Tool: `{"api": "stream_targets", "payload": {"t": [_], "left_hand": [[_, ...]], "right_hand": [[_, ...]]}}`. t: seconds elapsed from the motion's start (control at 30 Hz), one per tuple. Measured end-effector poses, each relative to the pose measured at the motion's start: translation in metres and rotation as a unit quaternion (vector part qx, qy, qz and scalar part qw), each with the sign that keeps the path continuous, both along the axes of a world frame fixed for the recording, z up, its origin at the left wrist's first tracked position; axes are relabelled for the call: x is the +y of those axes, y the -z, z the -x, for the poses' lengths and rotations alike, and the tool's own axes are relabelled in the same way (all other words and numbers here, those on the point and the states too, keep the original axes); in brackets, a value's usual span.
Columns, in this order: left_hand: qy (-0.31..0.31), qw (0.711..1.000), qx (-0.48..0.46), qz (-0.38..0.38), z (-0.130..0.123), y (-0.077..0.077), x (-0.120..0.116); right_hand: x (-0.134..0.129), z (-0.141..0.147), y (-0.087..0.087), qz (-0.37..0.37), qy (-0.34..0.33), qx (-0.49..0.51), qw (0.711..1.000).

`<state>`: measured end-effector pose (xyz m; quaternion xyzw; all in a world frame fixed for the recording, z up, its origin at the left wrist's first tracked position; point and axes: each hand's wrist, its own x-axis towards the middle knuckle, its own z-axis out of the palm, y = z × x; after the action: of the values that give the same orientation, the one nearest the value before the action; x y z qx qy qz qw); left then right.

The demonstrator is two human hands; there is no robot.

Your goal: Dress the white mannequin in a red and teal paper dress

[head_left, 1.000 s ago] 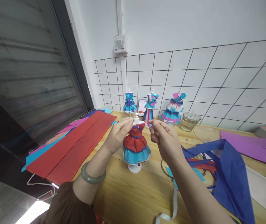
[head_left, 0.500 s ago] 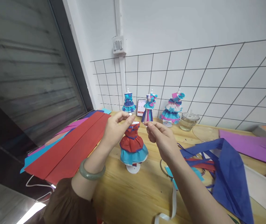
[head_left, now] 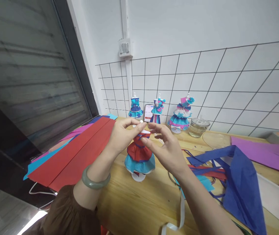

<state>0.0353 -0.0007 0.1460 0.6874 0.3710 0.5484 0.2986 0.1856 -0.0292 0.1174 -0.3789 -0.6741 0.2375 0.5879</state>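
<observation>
A small dress form (head_left: 138,177) stands on a round white base, wearing a red and light-blue dress (head_left: 139,152) with dark-blue trim. My left hand (head_left: 124,135) is closed around its neck, thumb and forefinger pinching just below the white knob (head_left: 141,121). My right hand (head_left: 166,147) is at the right side of the bodice, its fingers apart and its thumb tip against the red top. A thin white strip (head_left: 159,139) shows between the right thumb and fingers; whether the hand touches it I cannot tell.
Three dressed mini forms stand behind, including a pink-and-blue one (head_left: 180,114), near a phone (head_left: 148,112) and a lidded glass cup (head_left: 198,127). Red sheets (head_left: 80,150) lie left. Dark-blue fabric (head_left: 242,186), scraps and a white ribbon (head_left: 182,212) lie right.
My right hand has moved left onto the bodice, and its pinched fingers have spread. The form leans slightly, its top shifted right; my left hand keeps its hold near the neck.
</observation>
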Motion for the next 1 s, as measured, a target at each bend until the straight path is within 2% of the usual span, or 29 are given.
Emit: {"api": "stream_targets", "payload": {"t": [0.1,0.43,0.53,0.67,0.73,1.0], "left_hand": [[0.0,1.0,0.01,-0.004,-0.003,-0.001,-0.007],[-0.017,0.997,0.063,-0.049,-0.006,-0.006,-0.013],[0.007,0.996,0.074,-0.046,-0.002,-0.005,-0.012],[0.084,0.991,0.099,-0.041,0.009,0.0,-0.01],[0.102,0.988,0.11,-0.04,0.015,0.004,-0.008],[0.097,0.991,0.083,-0.05,0.015,0.014,-0.003]], "right_hand": [[-0.004,0.004,-0.001,-0.036,0.021,-0.019,0.999],[-0.004,0.006,0.001,-0.063,0.048,-0.013,0.997],[-0.003,0.005,0.002,-0.062,0.049,-0.011,0.997],[0.001,0.002,0.004,-0.035,0.036,0.011,0.999],[0.004,0.001,0.005,-0.013,0.018,0.023,0.999],[0.006,-0.001,0.006,0.035,-0.011,0.04,0.999]]}}
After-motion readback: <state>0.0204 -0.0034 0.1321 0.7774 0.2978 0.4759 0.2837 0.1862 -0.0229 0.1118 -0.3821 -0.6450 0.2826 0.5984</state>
